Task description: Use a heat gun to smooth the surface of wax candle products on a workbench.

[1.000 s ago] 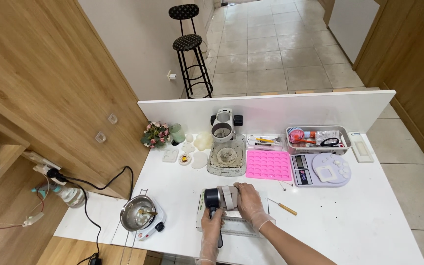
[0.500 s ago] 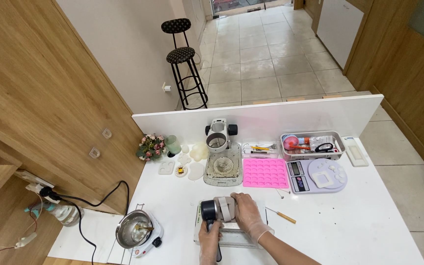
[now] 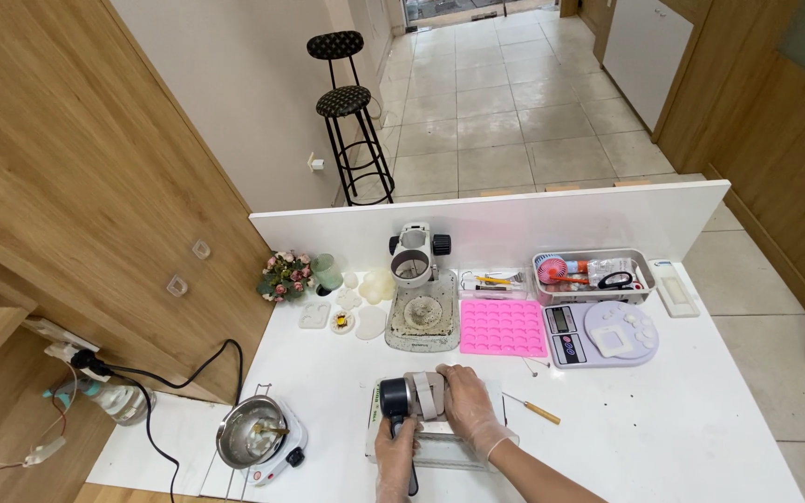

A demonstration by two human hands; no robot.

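Seen from above, a person in thin clear gloves works at a white table [image 3: 663, 438] set against a low white partition [image 3: 514, 224]. At far left, off the table's edge, a steel pot [image 3: 249, 441] sits on a small white hotplate [image 3: 283, 449], something yellowish lying in its bottom and a black cord [image 3: 156, 382] trailing away toward the wooden wall. Behind it stand a small bouquet of pink flowers [image 3: 283, 273], a pale green cup [image 3: 326, 271] and a scatter of white cast pieces [image 3: 365, 298]. At the near edge the left hand [image 3: 395, 449] is clenched around the dark handle of a handheld tool [image 3: 401, 402], a dark grey and beige device lying on a pale tray [image 3: 440, 447] just in front of the person; the right hand [image 3: 470, 408] rests flat over the tool's beige body, fingers curled onto it. Behind the hands a white stereo microscope [image 3: 418, 279] stands on its base, a greyish lump on the stage. To its right lies a pink silicone mould [image 3: 503, 327] of empty round cells, with a shallow clear tray [image 3: 492, 279] of slim tools behind it. A thin wooden-handled pick [image 3: 533, 407] lies on the bare tabletop near the right hand. Farther right, a lilac kitchen scale [image 3: 603, 333] carries white pieces on its platform, and a grey bin [image 3: 593, 276] holds scissors, a pink item and clear packets. A small white rectangular block [image 3: 675, 289] lies at the far right.
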